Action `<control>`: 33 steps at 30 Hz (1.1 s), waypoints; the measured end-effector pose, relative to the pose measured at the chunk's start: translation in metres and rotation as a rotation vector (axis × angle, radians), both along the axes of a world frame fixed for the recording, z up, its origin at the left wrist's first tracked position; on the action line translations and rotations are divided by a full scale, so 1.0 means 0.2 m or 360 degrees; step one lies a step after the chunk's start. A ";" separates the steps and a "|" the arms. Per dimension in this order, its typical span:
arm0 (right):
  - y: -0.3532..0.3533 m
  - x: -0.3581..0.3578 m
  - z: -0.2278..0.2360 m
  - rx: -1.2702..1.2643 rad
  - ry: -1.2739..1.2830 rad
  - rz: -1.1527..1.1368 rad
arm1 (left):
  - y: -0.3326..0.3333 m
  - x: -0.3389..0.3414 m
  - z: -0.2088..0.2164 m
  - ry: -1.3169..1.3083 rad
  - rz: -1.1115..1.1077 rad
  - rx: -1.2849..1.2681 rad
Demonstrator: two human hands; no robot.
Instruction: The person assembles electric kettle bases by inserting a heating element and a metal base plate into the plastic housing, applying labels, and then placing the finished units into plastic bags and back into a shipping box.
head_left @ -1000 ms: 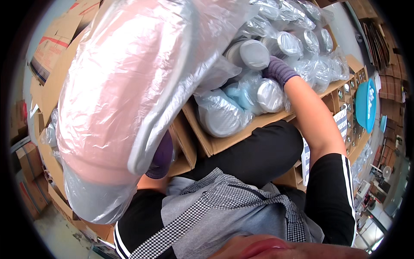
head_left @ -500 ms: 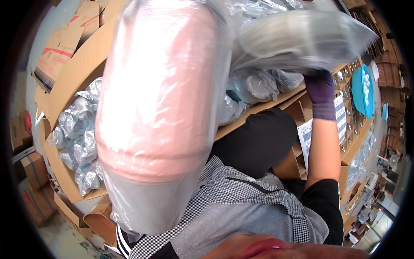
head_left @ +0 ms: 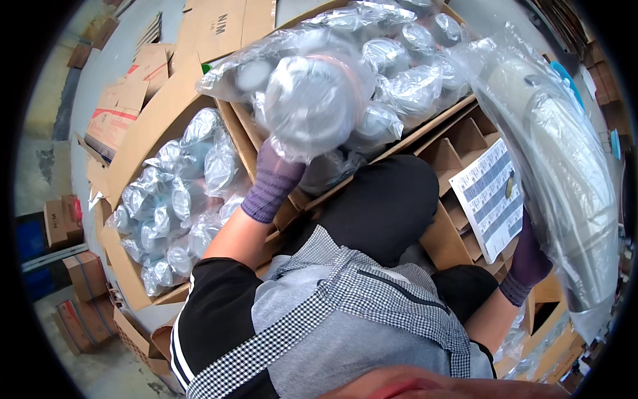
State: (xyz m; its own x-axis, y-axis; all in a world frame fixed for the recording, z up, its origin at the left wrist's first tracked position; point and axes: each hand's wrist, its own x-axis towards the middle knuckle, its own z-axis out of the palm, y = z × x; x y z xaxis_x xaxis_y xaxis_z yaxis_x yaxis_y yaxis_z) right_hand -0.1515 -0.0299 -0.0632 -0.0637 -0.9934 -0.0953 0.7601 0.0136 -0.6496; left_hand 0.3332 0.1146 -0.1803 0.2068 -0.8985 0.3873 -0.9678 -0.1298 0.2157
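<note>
Purple-gloved left hand (head_left: 276, 174) clasps the clear-wrapped round container (head_left: 311, 110) by its near end above crowded brown carton (head_left: 425, 130); beyond the edge, purple-gloved right hand (head_left: 531, 258) grips the clear-bagged cylinder (head_left: 573, 173)

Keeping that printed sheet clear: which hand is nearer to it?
Right. The right hand is close to the printed sheet, by its lower right; the left hand is well off to its left, at a wrapped bundle.
</note>
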 end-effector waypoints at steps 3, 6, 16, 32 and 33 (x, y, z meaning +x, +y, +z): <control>0.05 -0.10 -0.10 0.0065 -0.0150 -0.0024 | -0.25 -0.02 -0.06 0.0029 0.0056 0.0518; 0.03 -0.23 -0.23 0.0060 -0.0392 0.0149 | -0.52 0.09 -0.07 -0.0030 -0.0089 0.0859; 0.01 -0.30 -0.23 0.0153 -0.0599 0.0137 | -0.46 0.24 -0.42 0.0128 -0.0347 0.0683; 0.24 -0.26 -0.12 -0.0083 -0.0619 0.0052 | -0.64 0.25 -0.27 0.0375 -0.0505 0.1583; 0.26 -0.27 -0.11 -0.0100 -0.0610 0.0058 | -0.62 0.27 -0.20 0.0748 -0.0197 0.1616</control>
State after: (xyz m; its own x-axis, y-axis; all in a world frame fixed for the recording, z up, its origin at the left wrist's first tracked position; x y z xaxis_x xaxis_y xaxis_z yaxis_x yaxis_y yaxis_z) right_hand -0.2048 0.0226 -0.0855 0.0004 -0.9990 -0.0441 0.9476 0.0144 -0.3190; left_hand 0.3873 -0.0085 -0.2200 0.0270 -0.7777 -0.6280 -0.8367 -0.3614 0.4115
